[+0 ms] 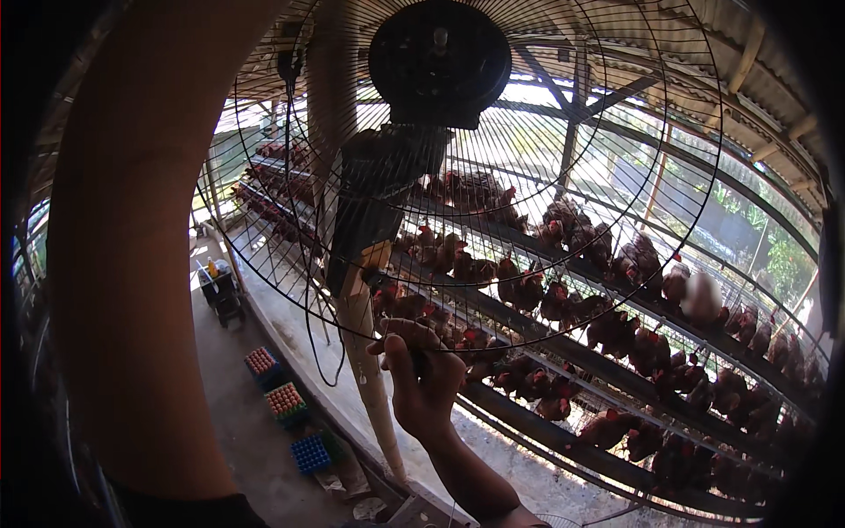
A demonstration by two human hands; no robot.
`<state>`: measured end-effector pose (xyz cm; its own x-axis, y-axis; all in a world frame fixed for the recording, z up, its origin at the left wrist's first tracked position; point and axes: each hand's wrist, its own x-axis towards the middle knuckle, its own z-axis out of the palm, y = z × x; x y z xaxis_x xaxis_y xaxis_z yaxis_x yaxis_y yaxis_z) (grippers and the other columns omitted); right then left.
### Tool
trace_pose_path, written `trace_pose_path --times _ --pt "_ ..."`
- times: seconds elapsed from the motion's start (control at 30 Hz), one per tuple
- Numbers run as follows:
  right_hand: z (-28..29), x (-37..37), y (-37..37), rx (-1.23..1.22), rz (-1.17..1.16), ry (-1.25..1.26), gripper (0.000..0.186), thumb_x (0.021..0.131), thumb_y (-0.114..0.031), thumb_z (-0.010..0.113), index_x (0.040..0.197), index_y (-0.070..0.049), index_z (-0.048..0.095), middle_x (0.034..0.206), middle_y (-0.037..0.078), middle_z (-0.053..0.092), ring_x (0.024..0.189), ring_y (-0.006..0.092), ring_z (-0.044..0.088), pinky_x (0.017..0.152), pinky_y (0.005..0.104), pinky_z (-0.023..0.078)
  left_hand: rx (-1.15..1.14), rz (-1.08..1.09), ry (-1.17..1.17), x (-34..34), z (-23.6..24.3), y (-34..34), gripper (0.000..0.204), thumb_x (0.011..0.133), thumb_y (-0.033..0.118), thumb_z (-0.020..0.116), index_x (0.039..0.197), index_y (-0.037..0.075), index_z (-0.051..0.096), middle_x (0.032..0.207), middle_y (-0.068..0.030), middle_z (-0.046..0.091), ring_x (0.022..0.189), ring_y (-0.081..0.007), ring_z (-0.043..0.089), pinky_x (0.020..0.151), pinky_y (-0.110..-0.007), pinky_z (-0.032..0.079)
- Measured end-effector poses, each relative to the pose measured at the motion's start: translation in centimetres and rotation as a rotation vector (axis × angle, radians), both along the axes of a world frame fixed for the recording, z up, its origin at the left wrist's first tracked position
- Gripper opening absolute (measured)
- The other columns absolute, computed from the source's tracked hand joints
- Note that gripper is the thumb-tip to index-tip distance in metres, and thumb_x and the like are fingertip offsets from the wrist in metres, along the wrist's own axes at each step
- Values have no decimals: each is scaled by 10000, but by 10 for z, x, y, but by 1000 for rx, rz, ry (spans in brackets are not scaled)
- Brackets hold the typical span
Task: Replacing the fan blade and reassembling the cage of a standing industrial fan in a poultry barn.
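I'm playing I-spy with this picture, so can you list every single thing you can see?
Fan: one, black, top centre
Post: one, pale, below the fan
Cord: one, black, hanging left of the post
Hens: dozens, reddish brown, centre and right
Troughs: several, dark, along the hen rows
Floor: one, grey, lower left
Egg trays: three piles, blue and green, on the floor
Eggs: dozens, orange-brown, in two piles
Cart: one, black, behind the trays
Roof: one, brownish, top
Plants: uncountable, green, far right
Left arm: one, dark-sleeved, left side
Right hand: one, bare, at the fan's lower rim
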<state>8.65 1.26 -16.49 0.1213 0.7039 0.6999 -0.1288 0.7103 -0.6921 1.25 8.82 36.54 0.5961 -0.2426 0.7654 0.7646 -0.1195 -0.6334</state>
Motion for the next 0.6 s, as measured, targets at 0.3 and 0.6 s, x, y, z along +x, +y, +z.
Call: trace_pose_path --times 0.3,0.6 --pt "2 -1 1 -7 27 -3 157 1031 -117 624 1106 10 677 802 34 745 589 -10 488 521 212 369 -18 110 -120 23 -8 -3 523 1033 532 596 718 116 559 517 -37 359 452 -141 341 500 -367 372" --pt "8 4 -4 -61 3 -28 244 1043 -188 628 1017 40 712 839 84 768 686 62 620 612 238 483 -38 152 -142 28 -9 1 473 1043 500 597 792 99 606 568 -36 381 506 -139 339 542 -378 398"
